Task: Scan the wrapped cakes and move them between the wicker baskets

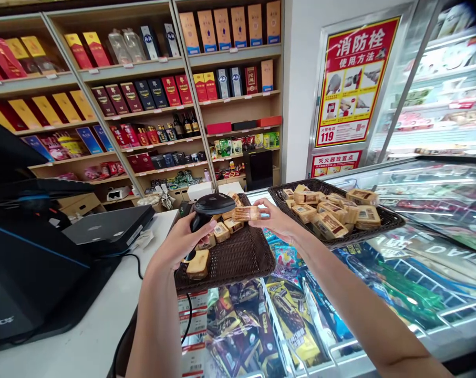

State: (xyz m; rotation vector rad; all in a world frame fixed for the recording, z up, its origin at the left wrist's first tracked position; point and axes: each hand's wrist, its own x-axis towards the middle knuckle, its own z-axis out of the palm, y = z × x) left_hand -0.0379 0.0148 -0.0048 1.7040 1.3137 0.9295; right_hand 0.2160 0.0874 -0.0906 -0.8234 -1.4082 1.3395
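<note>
The left hand (183, 242) is closed in a firm wrap around the handle of a black handheld barcode scanner (213, 206), thumb laid against its side, the rounded scanner head rising above the knuckles and turned toward the right hand; a thin black cable (188, 317) drops from beneath this hand and runs down past the wrist; the right hand (276, 221) is narrowed to a pinch, thumb below and fingertips (264, 207) on top, holding a small clear-wrapped tan cake packet (246, 213) by one end; the packet lies level in the air between the two hands, just beside the scanner head, and whether the two touch cannot be told; under both hands sits a dark brown woven wicker tray (238, 258), with a few loose wrapped cakes (221, 231) lying in it just past the left thumb and another wrapped cake (198, 264) close beside the left wrist; beyond the right hand, on its outer side, a second dark woven tray (391, 219) is heaped with labelled cake packets (328, 212); both trays rest on the glass-lidded chest freezer (419, 252), where bright ice-cream wrappers show below the right forearm; on the outer side of the left hand a white counter (104, 315) carries a black till terminal (25, 273); far ahead of both hands stand wooden shelves (151, 113) of boxed goods and bottles.
</note>
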